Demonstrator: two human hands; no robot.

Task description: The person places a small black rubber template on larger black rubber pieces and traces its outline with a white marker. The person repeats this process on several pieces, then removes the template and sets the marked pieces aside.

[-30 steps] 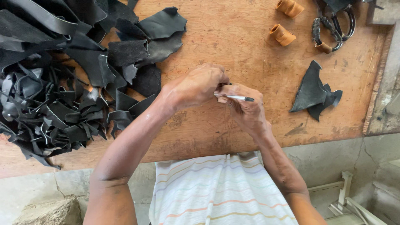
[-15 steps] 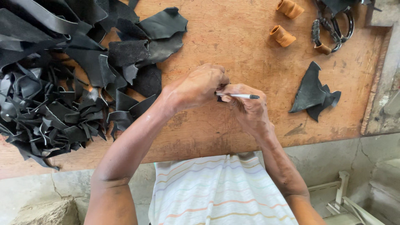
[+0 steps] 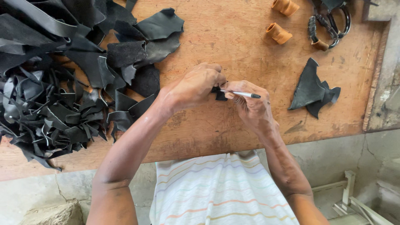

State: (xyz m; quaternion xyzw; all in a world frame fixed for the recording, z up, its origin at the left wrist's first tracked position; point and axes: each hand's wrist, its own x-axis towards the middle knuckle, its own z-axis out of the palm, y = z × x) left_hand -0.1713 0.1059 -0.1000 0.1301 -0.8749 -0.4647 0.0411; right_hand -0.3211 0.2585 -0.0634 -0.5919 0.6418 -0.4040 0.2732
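Note:
My left hand (image 3: 195, 86) is closed over a small black leather piece (image 3: 218, 95) pressed onto the wooden board (image 3: 233, 37). Only an edge of that piece shows under the fingers. My right hand (image 3: 251, 105) grips a silver pen (image 3: 244, 94) with a dark tip that points right, its other end touching the leather piece. Both hands meet at the middle of the board.
A large heap of black leather scraps (image 3: 58, 79) covers the board's left side. A cut black leather piece (image 3: 312, 89) lies to the right. Two orange spools (image 3: 278, 33) and scissors (image 3: 329, 25) sit at the top right. A concrete ledge (image 3: 387, 83) borders the right edge.
Both hands stay together at the board's middle; the pen has shifted only slightly in my right hand.

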